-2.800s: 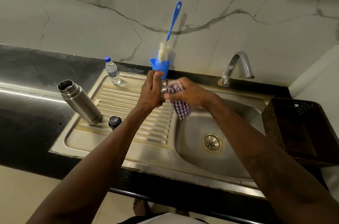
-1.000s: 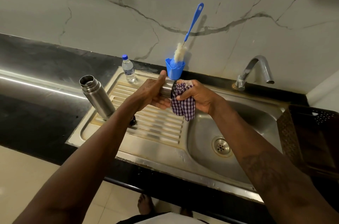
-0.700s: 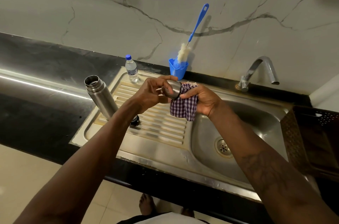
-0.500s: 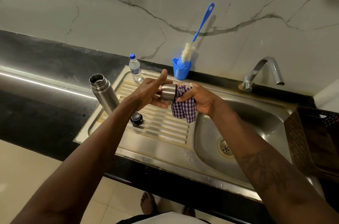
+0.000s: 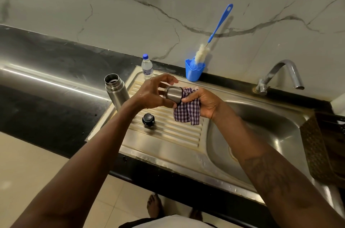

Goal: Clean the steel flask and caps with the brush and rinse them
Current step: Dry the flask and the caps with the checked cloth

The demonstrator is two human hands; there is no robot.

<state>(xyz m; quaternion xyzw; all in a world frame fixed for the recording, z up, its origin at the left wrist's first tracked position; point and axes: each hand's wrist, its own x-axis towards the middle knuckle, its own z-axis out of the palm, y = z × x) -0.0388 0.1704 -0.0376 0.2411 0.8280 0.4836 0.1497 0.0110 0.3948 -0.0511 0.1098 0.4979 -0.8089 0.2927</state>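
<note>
Cap (image 5: 172,94) is up in front of me, held over the ribbed draining board (image 5: 168,134), mouth turned towards my right. My left hand (image 5: 151,95) grips it with the thumb underneath and the fingers curled over the top, a little spread. My right hand (image 5: 203,102) pinches the checked cloth (image 5: 187,112) against the cap's rim, fingers bunched together, and the loose end hangs below.

This looks to me like wiping the cap dry, so here's how I'd do it well: firm thumb under the steel, because it's likely slick, then roll the cap with the left fingertips while the right holds the cloth in place. I'd work a fold of cloth right down inside, not just round the lip. I'd stay low over the board, so a slip drops onto steel and not the floor.

Flask (image 5: 116,91) stands open and upright at the board's left edge, with the black stopper (image 5: 148,119) on the ribs near it. Brush (image 5: 211,41) sits head-down in the blue cup (image 5: 194,72) at the wall, untouched. Tap (image 5: 280,74) shows no water running
</note>
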